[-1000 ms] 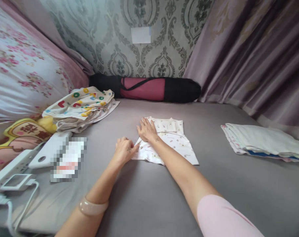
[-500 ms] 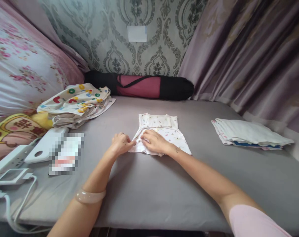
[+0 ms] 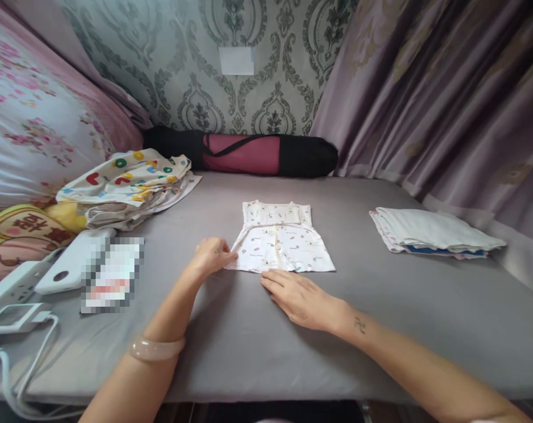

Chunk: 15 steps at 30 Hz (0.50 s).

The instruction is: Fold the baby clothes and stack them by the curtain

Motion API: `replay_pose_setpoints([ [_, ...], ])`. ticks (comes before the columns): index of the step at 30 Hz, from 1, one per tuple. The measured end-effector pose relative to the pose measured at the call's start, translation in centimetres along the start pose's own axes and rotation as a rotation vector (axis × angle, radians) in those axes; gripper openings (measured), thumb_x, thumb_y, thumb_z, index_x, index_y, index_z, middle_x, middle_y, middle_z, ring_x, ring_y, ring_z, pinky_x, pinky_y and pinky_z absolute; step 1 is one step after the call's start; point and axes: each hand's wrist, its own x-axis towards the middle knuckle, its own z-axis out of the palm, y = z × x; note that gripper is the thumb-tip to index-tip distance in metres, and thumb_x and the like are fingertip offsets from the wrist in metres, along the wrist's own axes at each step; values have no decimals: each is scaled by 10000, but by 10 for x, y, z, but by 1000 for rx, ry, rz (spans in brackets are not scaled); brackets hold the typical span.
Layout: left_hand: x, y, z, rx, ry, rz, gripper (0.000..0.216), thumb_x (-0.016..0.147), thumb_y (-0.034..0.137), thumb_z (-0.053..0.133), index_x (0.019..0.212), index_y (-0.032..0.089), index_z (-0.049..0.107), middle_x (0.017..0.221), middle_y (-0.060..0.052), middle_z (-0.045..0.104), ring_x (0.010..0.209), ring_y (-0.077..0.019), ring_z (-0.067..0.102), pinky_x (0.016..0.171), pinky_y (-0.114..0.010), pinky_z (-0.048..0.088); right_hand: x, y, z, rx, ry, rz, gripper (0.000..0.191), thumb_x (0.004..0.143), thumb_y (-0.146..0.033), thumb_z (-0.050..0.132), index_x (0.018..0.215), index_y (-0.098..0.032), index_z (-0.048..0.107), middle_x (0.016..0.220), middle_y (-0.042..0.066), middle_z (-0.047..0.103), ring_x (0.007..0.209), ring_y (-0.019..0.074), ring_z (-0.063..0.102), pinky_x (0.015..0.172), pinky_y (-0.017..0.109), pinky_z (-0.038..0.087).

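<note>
A small white baby top (image 3: 288,247) with a scattered print lies flat on the grey sheet in front of me, its upper part folded over and a buttoned strip running down the middle. At its lower left corner is my left hand (image 3: 211,257), fingers curled and thumb on the cloth's edge; the fingertips are partly hidden. My right hand (image 3: 304,299) lies palm down with fingers stretched out, its fingertips at the middle of the lower hem. Nothing shows in its grasp.
Folded white cloths (image 3: 438,229) are stacked at the right. On the left lie a heap of printed clothes (image 3: 125,182), a white power bank (image 3: 74,264), a blurred packet (image 3: 113,273) and a power strip (image 3: 17,288) with cables. A black and maroon long bag (image 3: 244,154) lies along the wall.
My right hand has come off the middle of the top and drawn back to its lower hem. The cloth now lies smoother. My left hand stays at the corner.
</note>
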Motion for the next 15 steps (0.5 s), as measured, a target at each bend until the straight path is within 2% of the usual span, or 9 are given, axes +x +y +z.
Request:
replay_pose_setpoints([
  [2, -2, 5, 7, -8, 188, 103, 231, 813, 409, 609, 863, 188, 656, 897, -79, 679, 890, -250, 584, 732, -317, 396, -7, 2, -9, 124, 3, 5, 326, 966, -168, 406, 1214, -198, 616, 1287, 93, 618, 1173, 206, 576, 980, 339, 459],
  [4, -6, 16, 17, -92, 332, 322, 183, 848, 369, 588, 875, 192, 630, 906, -64, 665, 897, -231, 569, 780, -331, 404, -10, 11, -18, 256, 73, 69, 268, 957, -175, 441, 1101, -225, 662, 1116, 48, 693, 1017, 171, 637, 891, 298, 483],
  [6, -11, 31, 30, -218, 303, 562, 126, 873, 315, 572, 847, 199, 614, 871, -35, 656, 849, -192, 568, 792, -318, 417, -7, 24, -24, 322, 191, 174, 239, 930, -148, 471, 1030, -225, 674, 996, 26, 704, 916, 155, 639, 831, 283, 480],
  [8, -16, 47, 43, -294, 182, 700, 101, 873, 292, 589, 830, 203, 610, 857, -23, 653, 833, -177, 571, 776, -300, 430, -2, 38, -25, 316, 239, 233, 219, 889, -127, 519, 1019, -218, 670, 999, 33, 684, 916, 162, 618, 822, 290, 469],
  [10, -21, 58, 53, -298, 109, 717, 110, 860, 308, 627, 837, 202, 614, 875, -32, 651, 858, -190, 569, 760, -299, 438, 3, 50, -20, 298, 178, 225, 212, 843, -139, 593, 1029, -213, 664, 1016, 44, 662, 955, 179, 597, 837, 301, 461],
  [12, -22, 63, 59, -284, 99, 681, 141, 850, 332, 652, 839, 196, 614, 882, -41, 643, 870, -202, 563, 750, -303, 442, 6, 58, -13, 311, 113, 226, 210, 815, -180, 652, 1023, -204, 659, 1004, 51, 647, 956, 188, 588, 830, 303, 461],
  [15, -20, 63, 61, -284, 96, 644, 162, 853, 352, 654, 822, 197, 615, 865, -34, 631, 861, -198, 563, 738, -297, 443, 6, 65, -2, 394, 144, 270, 159, 817, -190, 650, 975, -194, 667, 962, 40, 641, 848, 155, 597, 774, 274, 463],
])
